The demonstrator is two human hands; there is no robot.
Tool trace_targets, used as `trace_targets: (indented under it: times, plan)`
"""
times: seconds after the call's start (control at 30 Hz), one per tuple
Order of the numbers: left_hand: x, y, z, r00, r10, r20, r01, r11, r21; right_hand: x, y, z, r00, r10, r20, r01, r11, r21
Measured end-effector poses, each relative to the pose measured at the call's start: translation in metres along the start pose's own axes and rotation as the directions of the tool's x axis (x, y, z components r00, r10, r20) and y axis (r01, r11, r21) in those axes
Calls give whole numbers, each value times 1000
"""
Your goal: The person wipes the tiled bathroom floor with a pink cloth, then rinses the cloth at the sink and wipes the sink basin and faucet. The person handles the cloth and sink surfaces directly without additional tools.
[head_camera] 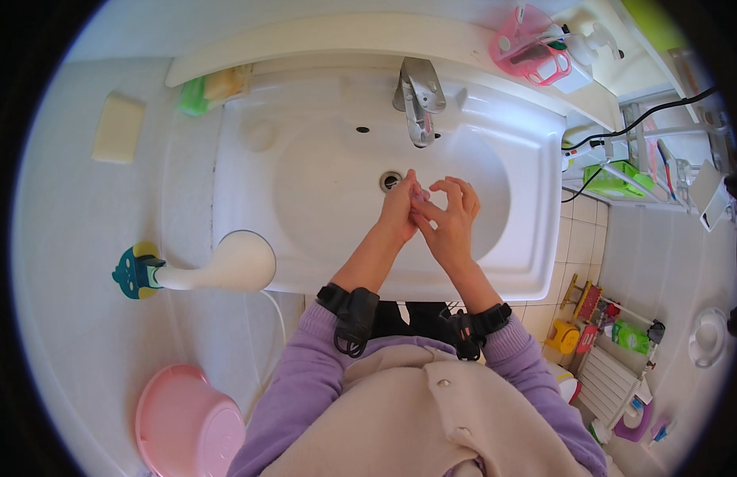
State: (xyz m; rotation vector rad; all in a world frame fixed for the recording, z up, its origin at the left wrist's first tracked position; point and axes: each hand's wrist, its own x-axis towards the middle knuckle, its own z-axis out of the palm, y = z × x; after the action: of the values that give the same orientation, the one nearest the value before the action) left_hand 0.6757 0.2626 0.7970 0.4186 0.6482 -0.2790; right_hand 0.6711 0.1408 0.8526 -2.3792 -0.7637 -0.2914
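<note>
A white washbasin [321, 208] lies before me, with a metal mixer tap [419, 101] at its far edge and a round drain [390, 181] in the bowl. My left hand [399, 206] is over the bowl beside the drain, its palm turned towards my right hand. With its fingers curled apart, my right hand [455, 220] touches the left one with its thumb and a finger. Between the hands I make out no clear object; part of the left palm is hidden.
Left of the basin, a white shower head [243, 262] juts from a wall holder [139, 271]. A pink plastic basin [183, 417] is at lower left. Sponges [222, 83] and a pink cup [520, 39] stand on the ledge. Shelves with a toothbrush [665, 167] are at right.
</note>
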Motion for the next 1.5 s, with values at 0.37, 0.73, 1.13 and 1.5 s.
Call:
trace_targets:
  times: [0.37, 0.73, 1.13, 1.5]
  plan:
    - [37, 30, -4, 982, -15, -190, 46, 986, 159, 10, 8, 9, 987, 161, 15, -161, 969, 185]
    - [-1, 14, -20, 993, -18, 115, 29, 995, -99, 2, 28, 24, 927, 363, 93, -353, 764, 540]
    - [3, -34, -47, 995, -79, 63, 78, 997, 11, -24, 32, -6, 970, 29, 241, -71, 983, 168]
    - [5, 4, -8, 1000, -6, 3, 6, 987, 163, 5, 10, 7, 994, 68, 87, -60, 994, -87]
